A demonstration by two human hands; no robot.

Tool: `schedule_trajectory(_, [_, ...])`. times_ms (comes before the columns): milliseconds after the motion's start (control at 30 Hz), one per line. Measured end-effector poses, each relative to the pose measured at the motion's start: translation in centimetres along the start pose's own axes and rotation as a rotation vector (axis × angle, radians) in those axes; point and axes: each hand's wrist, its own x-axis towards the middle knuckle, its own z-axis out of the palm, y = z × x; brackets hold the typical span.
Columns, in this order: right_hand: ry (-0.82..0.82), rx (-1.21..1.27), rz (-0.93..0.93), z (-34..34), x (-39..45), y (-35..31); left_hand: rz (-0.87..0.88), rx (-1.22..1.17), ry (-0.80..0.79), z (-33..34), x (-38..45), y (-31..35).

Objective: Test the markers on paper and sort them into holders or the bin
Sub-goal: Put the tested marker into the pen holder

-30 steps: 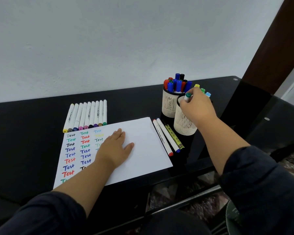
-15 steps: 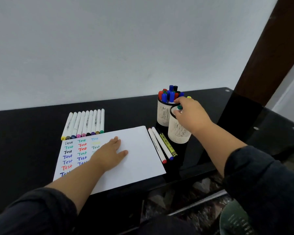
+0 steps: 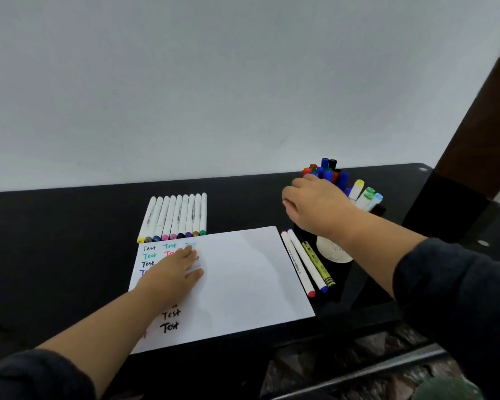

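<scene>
Both hands (image 3: 173, 272) (image 3: 315, 203) relaxed, empty; black glossy table (image 3: 55, 255), plain grey wall (image 3: 214, 82).

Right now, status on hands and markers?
Left hand flat on paper. Right hand over holders, grip unclear. Nine markers in row.

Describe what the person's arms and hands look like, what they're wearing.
Both arms wear dark, charcoal-coloured long sleeves pushed up, leaving the forearms bare. The left sleeve and right sleeve look like soft fabric. The left hand and right hand are bare: no gloves, rings, watch or bracelets visible.
</scene>
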Motion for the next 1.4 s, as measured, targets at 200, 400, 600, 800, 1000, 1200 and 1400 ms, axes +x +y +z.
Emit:
schedule_trajectory(200, [-0.028,0.038,-0.119,2.6,3.5,-2.9,-0.043,-0.015,0.052,-0.4,-0.1,-3.6])
schedule_trajectory(400, [-0.071,0.045,-0.208,6.5,7.1,-5.6,-0.027,-0.056,0.088,-0.4,0.0,-5.7])
schedule_trajectory(600, [-0.223,0.011,-0.242,9.8,10.4,-8.0,-0.013,-0.139,0.132,0.1,0.1,-6.4])
schedule_trajectory(800, [-0.332,0.011,-0.313,11.1,12.5,-9.7,0.023,-0.135,0.168,0.8,0.6,-7.0])
schedule_trajectory(1000, [-0.294,0.019,-0.327,12.0,13.1,-9.8,0.031,-0.156,0.18,0.9,0.5,-7.2])
schedule_trajectory(1200, [-0.241,-0.039,-0.35,12.8,13.1,-9.3,0.031,-0.142,0.154,0.9,0.5,-7.2])
schedule_trajectory(1400, [-0.055,0.299,-0.085,11.5,11.6,-8.4,0.021,-0.088,0.125,0.8,0.4,-7.0])
